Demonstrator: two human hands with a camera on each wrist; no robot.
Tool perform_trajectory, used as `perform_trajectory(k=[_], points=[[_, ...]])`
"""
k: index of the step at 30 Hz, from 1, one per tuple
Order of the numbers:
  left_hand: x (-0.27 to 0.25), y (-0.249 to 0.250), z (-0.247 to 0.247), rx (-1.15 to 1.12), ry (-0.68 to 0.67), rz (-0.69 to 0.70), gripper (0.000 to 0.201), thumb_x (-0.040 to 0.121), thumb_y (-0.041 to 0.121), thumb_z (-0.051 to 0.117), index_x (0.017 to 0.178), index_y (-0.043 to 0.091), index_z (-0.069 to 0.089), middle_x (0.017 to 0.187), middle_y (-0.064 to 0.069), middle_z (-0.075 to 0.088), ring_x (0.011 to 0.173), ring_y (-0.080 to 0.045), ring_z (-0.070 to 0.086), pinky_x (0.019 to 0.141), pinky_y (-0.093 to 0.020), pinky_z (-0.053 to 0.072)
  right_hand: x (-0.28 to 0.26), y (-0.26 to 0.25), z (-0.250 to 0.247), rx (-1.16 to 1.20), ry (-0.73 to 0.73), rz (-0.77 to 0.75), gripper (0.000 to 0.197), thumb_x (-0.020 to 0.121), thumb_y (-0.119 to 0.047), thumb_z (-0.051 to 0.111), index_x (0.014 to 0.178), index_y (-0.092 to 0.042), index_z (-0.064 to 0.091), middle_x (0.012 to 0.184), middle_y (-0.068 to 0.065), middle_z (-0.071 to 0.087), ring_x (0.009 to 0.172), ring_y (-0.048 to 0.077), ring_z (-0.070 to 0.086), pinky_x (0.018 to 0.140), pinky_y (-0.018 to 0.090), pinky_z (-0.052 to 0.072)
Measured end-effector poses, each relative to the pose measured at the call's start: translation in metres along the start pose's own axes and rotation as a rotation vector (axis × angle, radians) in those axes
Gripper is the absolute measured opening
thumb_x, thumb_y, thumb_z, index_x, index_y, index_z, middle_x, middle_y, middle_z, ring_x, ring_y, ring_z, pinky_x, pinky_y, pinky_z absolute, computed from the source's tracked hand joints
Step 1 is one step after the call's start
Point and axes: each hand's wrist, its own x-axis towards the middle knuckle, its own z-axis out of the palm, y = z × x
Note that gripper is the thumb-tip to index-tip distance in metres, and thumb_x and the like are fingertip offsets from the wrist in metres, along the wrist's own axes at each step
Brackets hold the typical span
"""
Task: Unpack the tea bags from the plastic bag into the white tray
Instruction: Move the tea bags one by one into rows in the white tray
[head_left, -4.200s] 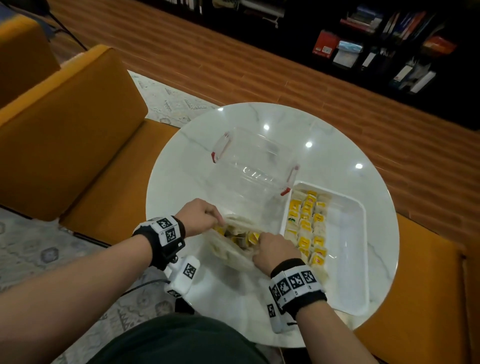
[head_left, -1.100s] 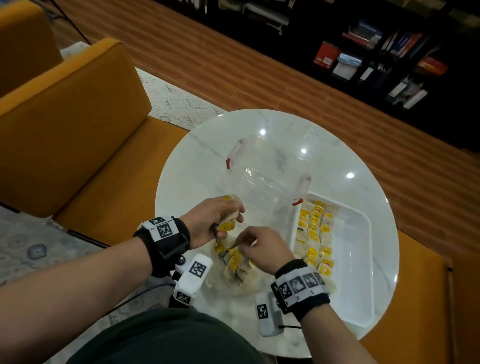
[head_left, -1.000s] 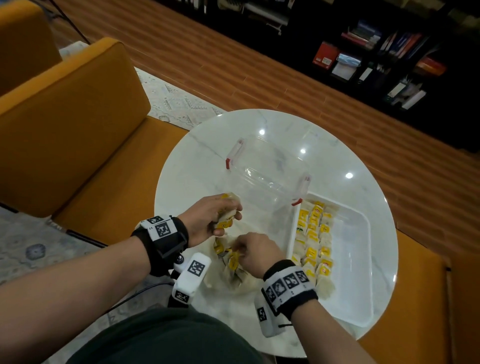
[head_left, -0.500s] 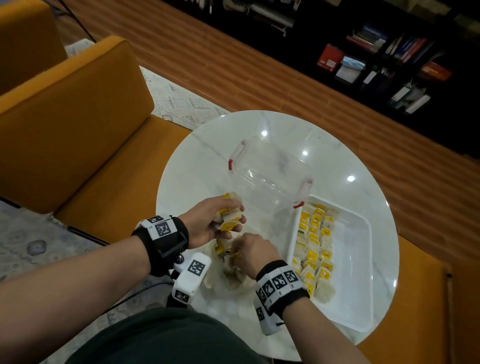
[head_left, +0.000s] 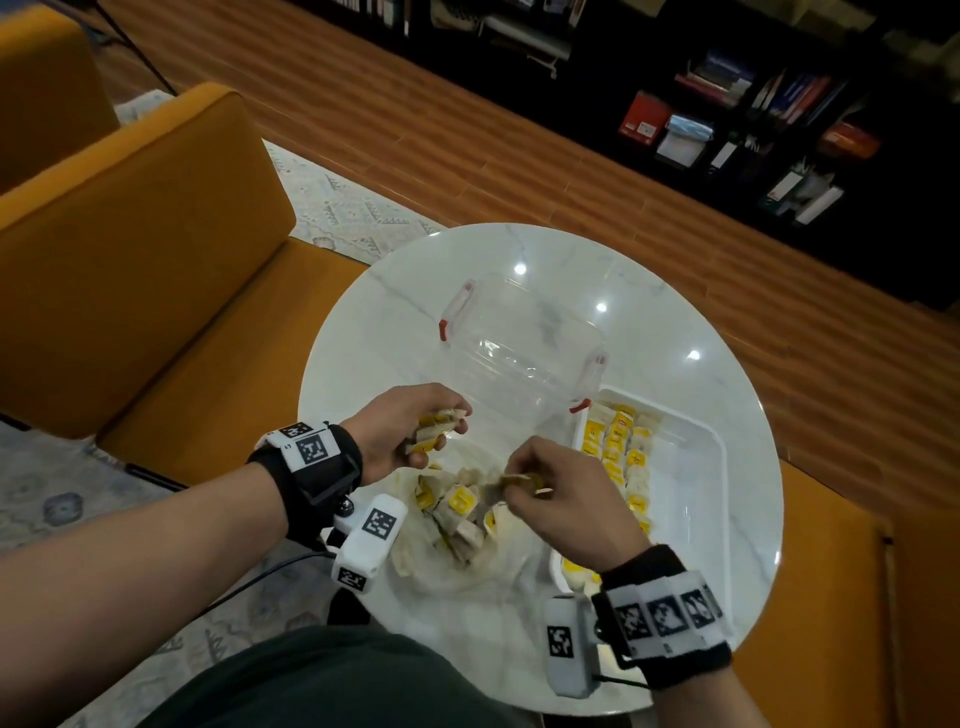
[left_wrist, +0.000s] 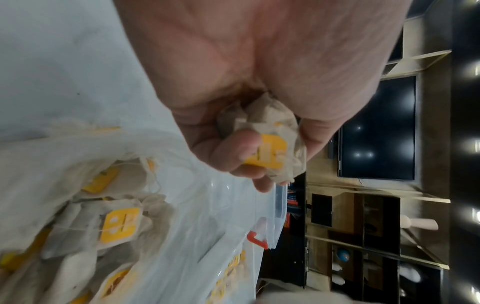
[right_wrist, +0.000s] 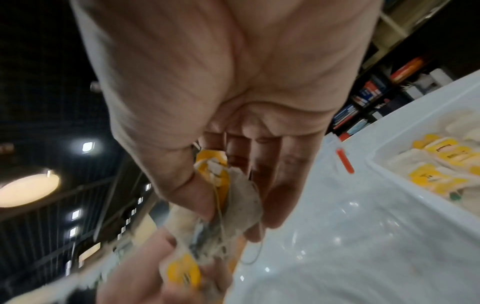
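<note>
A crumpled clear plastic bag (head_left: 467, 564) lies open on the round marble table, with several yellow-tagged tea bags (head_left: 460, 506) in it. My left hand (head_left: 415, 426) hovers above the bag's far side and grips a bunch of tea bags (left_wrist: 270, 148). My right hand (head_left: 550, 488) is over the bag's right side and pinches one tea bag (right_wrist: 241, 197) between thumb and fingers. The white tray (head_left: 696, 519) stands to the right, and rows of tea bags (head_left: 618, 452) fill its left part.
A clear plastic box (head_left: 519, 348) with red clips sits behind the bag, touching the tray's far left corner. Orange sofa cushions (head_left: 130, 270) flank the table. A dark bookshelf (head_left: 753, 130) stands beyond the wooden floor.
My right hand has come up out of the bag with a tea bag pinched in it. The left hand keeps its bunch and has barely moved.
</note>
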Motion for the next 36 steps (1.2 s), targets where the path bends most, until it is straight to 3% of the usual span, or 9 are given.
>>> perform_trajectory(k=[5, 8, 12, 17, 20, 23, 26, 28, 36], points=[[-0.001, -0.006, 0.036, 0.020, -0.176, -0.010, 0.026, 0.102, 0.010, 0.050, 0.117, 0.015, 0.070, 0.079, -0.007, 0.062, 0.060, -0.015, 0.050, 0.041, -0.022, 0.030, -0.020, -0.015, -0.039, 0.429, 0.041, 0.000, 0.016, 0.085, 0.008, 0.072, 0.086, -0.007, 0.066, 0.077, 0.002, 0.071, 0.075, 0.021, 0.075, 0.071, 0.040, 0.062], [-0.006, -0.007, 0.066, 0.013, -0.288, -0.054, 0.024, 0.103, 0.033, 0.054, 0.109, 0.015, 0.068, 0.079, -0.009, 0.056, 0.056, -0.014, 0.049, 0.042, -0.023, 0.034, -0.020, -0.008, -0.048, 0.413, 0.010, 0.065, 0.011, 0.088, 0.004, 0.072, 0.091, -0.006, 0.068, 0.083, 0.006, 0.072, 0.075, 0.028, 0.077, 0.070, 0.041, 0.063], [-0.011, -0.010, 0.092, -0.007, -0.369, -0.141, 0.048, 0.090, 0.064, 0.058, 0.095, 0.017, 0.066, 0.084, -0.007, 0.060, 0.063, -0.014, 0.053, 0.045, -0.023, 0.040, -0.022, 0.009, -0.056, 0.329, 0.133, 0.130, 0.011, 0.086, -0.003, 0.074, 0.088, -0.013, 0.073, 0.078, 0.006, 0.068, 0.065, 0.016, 0.069, 0.063, 0.037, 0.060], [-0.012, -0.017, 0.112, -0.035, -0.437, 0.000, 0.025, 0.086, 0.026, 0.068, 0.107, 0.013, 0.062, 0.096, -0.013, 0.064, 0.059, -0.012, 0.052, 0.039, -0.019, 0.037, -0.036, 0.019, -0.072, 0.394, 0.259, 0.158, 0.026, 0.078, -0.009, 0.084, 0.100, -0.018, 0.072, 0.088, 0.008, 0.072, 0.062, 0.013, 0.065, 0.061, 0.034, 0.059], [-0.012, -0.018, 0.123, -0.064, -0.467, 0.042, 0.021, 0.090, 0.015, 0.067, 0.111, 0.014, 0.066, 0.097, -0.014, 0.069, 0.058, -0.013, 0.050, 0.036, -0.018, 0.035, -0.046, 0.027, -0.079, 0.459, 0.320, 0.137, 0.017, 0.082, -0.009, 0.083, 0.094, -0.015, 0.072, 0.085, 0.002, 0.071, 0.065, 0.013, 0.068, 0.062, 0.028, 0.056], [-0.013, -0.020, 0.139, -0.061, -0.444, 0.092, 0.015, 0.095, 0.006, 0.061, 0.105, 0.015, 0.069, 0.098, -0.017, 0.065, 0.054, -0.012, 0.051, 0.035, -0.018, 0.033, -0.056, 0.035, -0.083, 0.517, 0.375, 0.119, 0.022, 0.081, -0.007, 0.083, 0.098, -0.016, 0.073, 0.088, 0.009, 0.070, 0.067, 0.021, 0.069, 0.065, 0.033, 0.059], [-0.014, -0.023, 0.153, -0.076, -0.421, 0.142, 0.013, 0.090, 0.007, 0.065, 0.100, 0.015, 0.067, 0.101, -0.020, 0.057, 0.054, -0.013, 0.053, 0.033, -0.018, 0.033, -0.061, 0.041, -0.088, 0.541, 0.441, 0.097, 0.032, 0.079, -0.005, 0.085, 0.105, -0.019, 0.073, 0.091, 0.009, 0.070, 0.069, 0.029, 0.071, 0.067, 0.041, 0.063], [-0.013, -0.024, 0.159, -0.080, -0.395, 0.172, 0.015, 0.084, 0.012, 0.067, 0.099, 0.016, 0.067, 0.099, -0.019, 0.058, 0.056, -0.015, 0.054, 0.034, -0.017, 0.033, -0.065, 0.044, -0.091, 0.532, 0.462, 0.071, 0.030, 0.080, -0.005, 0.084, 0.105, -0.018, 0.074, 0.094, 0.008, 0.072, 0.075, 0.032, 0.073, 0.066, 0.038, 0.062], [-0.011, -0.022, 0.175, -0.118, -0.331, 0.190, 0.021, 0.088, 0.017, 0.065, 0.109, 0.013, 0.065, 0.093, -0.014, 0.069, 0.055, -0.014, 0.052, 0.036, -0.017, 0.030, -0.077, 0.055, -0.107, 0.618, 0.503, 0.017, 0.016, 0.088, -0.003, 0.076, 0.096, -0.016, 0.074, 0.091, 0.004, 0.074, 0.079, 0.022, 0.073, 0.069, 0.037, 0.063]])
